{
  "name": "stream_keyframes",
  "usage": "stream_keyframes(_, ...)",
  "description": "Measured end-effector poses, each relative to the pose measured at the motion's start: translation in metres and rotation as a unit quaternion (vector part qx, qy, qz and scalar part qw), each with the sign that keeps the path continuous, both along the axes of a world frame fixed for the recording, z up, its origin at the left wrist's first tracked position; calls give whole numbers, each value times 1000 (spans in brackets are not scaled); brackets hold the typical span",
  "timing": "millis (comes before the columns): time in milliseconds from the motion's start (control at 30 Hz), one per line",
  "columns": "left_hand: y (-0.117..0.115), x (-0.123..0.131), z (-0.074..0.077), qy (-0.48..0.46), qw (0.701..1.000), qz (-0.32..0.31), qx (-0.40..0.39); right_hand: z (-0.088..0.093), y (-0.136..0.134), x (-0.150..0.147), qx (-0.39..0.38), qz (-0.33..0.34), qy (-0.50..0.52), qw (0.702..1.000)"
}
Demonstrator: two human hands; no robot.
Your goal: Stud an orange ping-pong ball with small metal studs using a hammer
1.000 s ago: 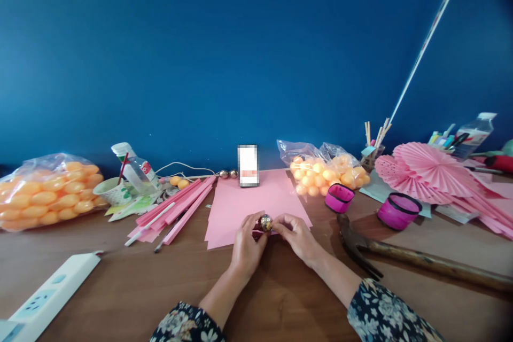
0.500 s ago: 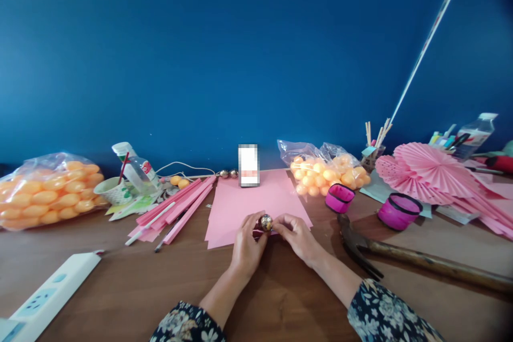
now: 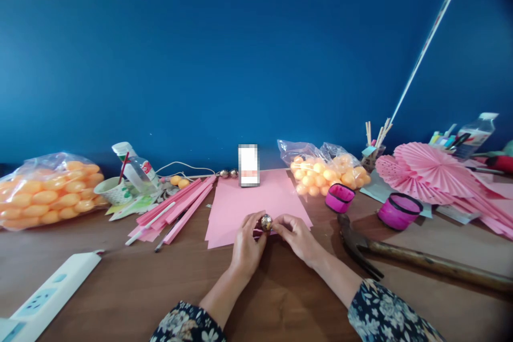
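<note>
A small shiny metallic ball (image 3: 266, 222) is held between my two hands, over the near edge of the pink paper sheets (image 3: 256, 200). Fingers and thumb of my left hand (image 3: 247, 240) wrap round its left side. From the right, my right hand (image 3: 295, 236) pinches at the ball with thumb and forefinger. Whether a smaller piece sits in that pinch is hidden. Two more shiny balls (image 3: 228, 173) lie at the far edge of the paper, beside a phone-like upright object (image 3: 249, 165) whose screen is blurred out.
To the right lie a claw hammer (image 3: 425, 261), two magenta fabric rings (image 3: 340, 198) and pink paper fans (image 3: 430, 173). Bags of orange balls (image 3: 320, 173) stand behind. On the left are folded pink strips (image 3: 180, 208), a paper cup (image 3: 113, 191), a bottle (image 3: 138, 168) and a power strip (image 3: 56, 291).
</note>
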State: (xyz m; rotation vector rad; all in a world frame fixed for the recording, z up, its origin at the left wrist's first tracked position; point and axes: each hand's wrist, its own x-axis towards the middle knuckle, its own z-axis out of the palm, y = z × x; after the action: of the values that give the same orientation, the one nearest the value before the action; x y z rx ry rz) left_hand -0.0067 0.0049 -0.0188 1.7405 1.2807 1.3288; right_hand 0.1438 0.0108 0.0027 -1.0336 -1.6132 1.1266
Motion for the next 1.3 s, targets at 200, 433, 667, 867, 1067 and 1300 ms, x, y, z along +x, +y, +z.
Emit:
stream_keyframes(200,0,-1,0,0,1000,-3,-12,-2,0,-1,-3,5,6,1000)
stream_keyframes(433,1,-2,-3,-9,1000,-11,-13,-2,0,0,-4,-1,-6,1000)
stream_keyframes(667,2,0,-6,-28,999,-7,-16,-2,1,0,-3,3,-14,1000)
stream_keyframes(867,3,-1,-9,-37,999,-8,-16,0,0,0,-14,11,-9,1000)
stream_keyframes(1067,3,-1,-10,-38,999,-10,-20,-3,2,0,-13,15,1,1000)
stream_keyframes(1300,3,0,-6,-72,997,-10,-40,-3,0,0,-13,12,-11,1000)
